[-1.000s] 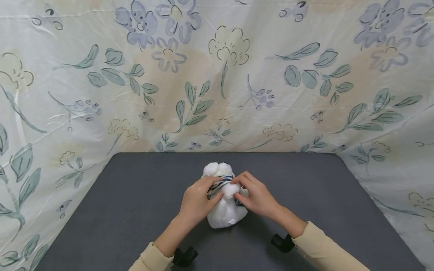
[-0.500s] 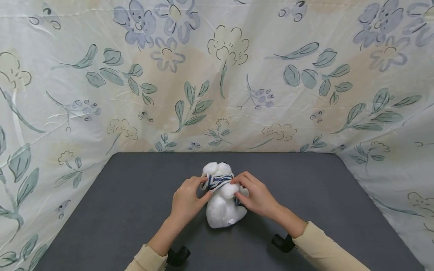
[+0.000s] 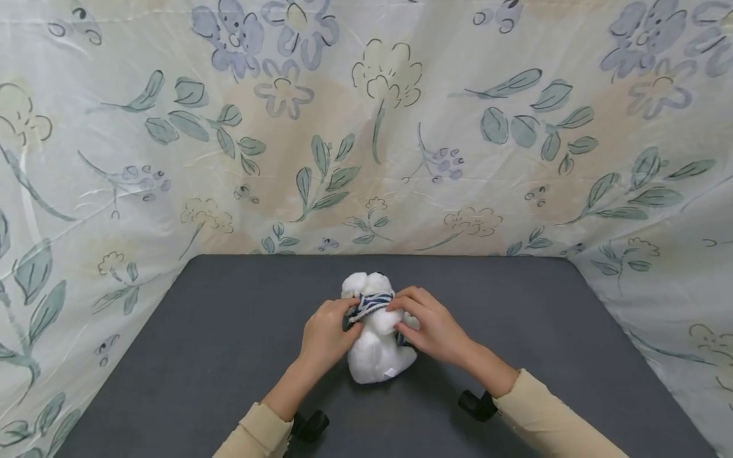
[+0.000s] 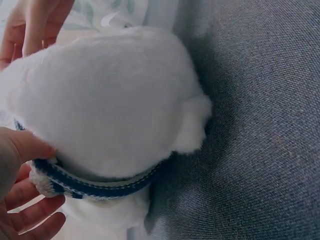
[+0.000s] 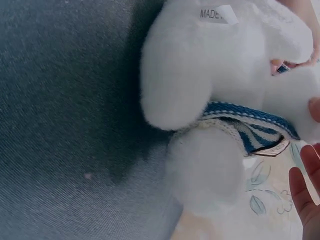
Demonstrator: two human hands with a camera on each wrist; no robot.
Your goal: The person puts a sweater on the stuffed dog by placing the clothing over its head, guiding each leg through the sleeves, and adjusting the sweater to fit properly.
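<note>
A white plush toy (image 3: 375, 359) lies on the dark grey table, a knitted garment striped in blue and white (image 3: 371, 305) around its upper part. My left hand (image 3: 328, 331) pinches the garment's edge between thumb and fingers. In the left wrist view, the blue-and-white knit band (image 4: 105, 187) stretches across the plush from those fingers. On the other side, my right hand (image 3: 432, 324) holds a rounded white part (image 3: 383, 320) of the toy with thumb and fingertips. A printed label (image 5: 218, 14) shows on the plush in the right wrist view.
The dark grey table (image 3: 229, 343) reaches back to a flower-printed cloth (image 3: 429, 127) that hangs behind and at both sides. Black wrist mounts (image 3: 309, 426) sit below both forearms, by the beige sleeves.
My left hand first went left, drawing the striped knit out wider, then came partway back right with it. My right hand has hardly moved, and the toy stays in place.
</note>
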